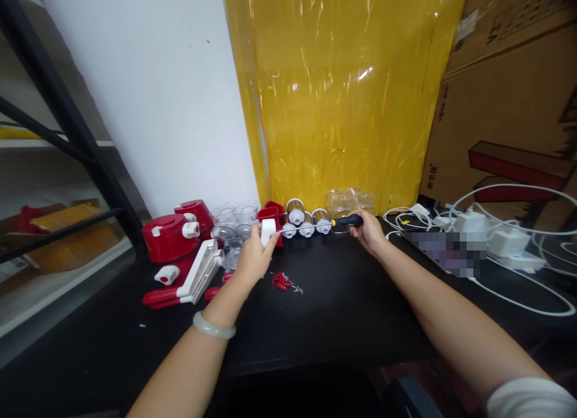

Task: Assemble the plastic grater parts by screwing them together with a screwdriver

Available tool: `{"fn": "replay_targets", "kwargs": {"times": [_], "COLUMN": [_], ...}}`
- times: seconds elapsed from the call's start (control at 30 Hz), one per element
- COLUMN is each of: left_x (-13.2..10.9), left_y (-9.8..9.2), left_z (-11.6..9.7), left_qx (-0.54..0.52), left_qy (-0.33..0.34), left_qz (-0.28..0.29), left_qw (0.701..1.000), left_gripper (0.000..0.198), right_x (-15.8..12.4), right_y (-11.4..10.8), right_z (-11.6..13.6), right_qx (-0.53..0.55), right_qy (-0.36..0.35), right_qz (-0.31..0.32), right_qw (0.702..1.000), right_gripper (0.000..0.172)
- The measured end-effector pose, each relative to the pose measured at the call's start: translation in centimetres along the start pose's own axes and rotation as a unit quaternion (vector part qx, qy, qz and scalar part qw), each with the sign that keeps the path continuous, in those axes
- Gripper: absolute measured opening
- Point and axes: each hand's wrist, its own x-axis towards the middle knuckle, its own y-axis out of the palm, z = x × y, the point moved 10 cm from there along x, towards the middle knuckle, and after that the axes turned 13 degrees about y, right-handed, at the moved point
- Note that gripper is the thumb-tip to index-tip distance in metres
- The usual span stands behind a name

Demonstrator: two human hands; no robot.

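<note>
My left hand point(258, 250) is closed around a small white plastic part point(268, 230), held up over the table. A screwdriver point(348, 220) with a black and yellow handle is gripped in my right hand point(370, 232). Its long thin shaft points left and its tip meets the white part or ends right beside it; I cannot tell which. Just behind the white part is a red plastic piece point(270, 211). Several grater drums point(296, 212) with white ends are stacked behind the shaft. Below, small red pieces point(282, 281) and loose screws point(297, 289) lie on the table.
Red housings point(169, 238) and a white-and-red handle arm point(201, 271) stand at the left, beside clear plastic cups point(228, 214). At the right lie a tablet point(444, 254), chargers point(509, 241) and looping white cables. A yellow plastic curtain point(342, 106) hangs behind the black table point(342, 322).
</note>
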Motion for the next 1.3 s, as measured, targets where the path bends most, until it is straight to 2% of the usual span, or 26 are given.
{"fn": "replay_targets", "kwargs": {"times": [0.23, 0.47, 0.63, 0.77, 0.9, 1.1, 1.3], "left_x": [-0.1, -0.1, -0.1, -0.1, -0.1, -0.1, -0.2], "left_y": [0.1, 0.2, 0.1, 0.1, 0.2, 0.4, 0.6], "left_z": [-0.1, -0.2, -0.1, -0.1, -0.3, -0.4, -0.5], "left_qx": [-0.015, -0.015, -0.008, -0.009, -0.005, -0.005, -0.021], "left_qy": [0.001, 0.002, 0.005, -0.001, 0.009, 0.014, 0.014], "left_qz": [0.003, 0.006, 0.000, 0.003, 0.005, 0.010, 0.022], "left_qw": [1.000, 1.000, 1.000, 1.000, 1.000, 1.000, 0.999], "left_gripper": [0.047, 0.048, 0.048, 0.048, 0.049, 0.050, 0.046], "right_x": [0.0, 0.1, 0.3, 0.1, 0.1, 0.2, 0.0], "right_y": [-0.7, -1.0, -0.6, -0.1, -0.4, -0.6, -0.9], "right_z": [0.3, 0.2, -0.9, -1.6, -1.0, 0.1, 0.6], "right_qx": [-0.072, -0.102, -0.034, -0.001, 0.029, -0.009, -0.067], "right_qy": [-0.024, -0.017, 0.055, 0.103, 0.072, 0.003, -0.017], "right_qz": [-0.027, -0.043, -0.007, 0.022, 0.004, -0.019, -0.030], "right_qw": [0.997, 0.994, 0.998, 0.994, 0.997, 1.000, 0.997], "right_gripper": [0.015, 0.027, 0.034, 0.021, 0.009, 0.011, 0.013]}}
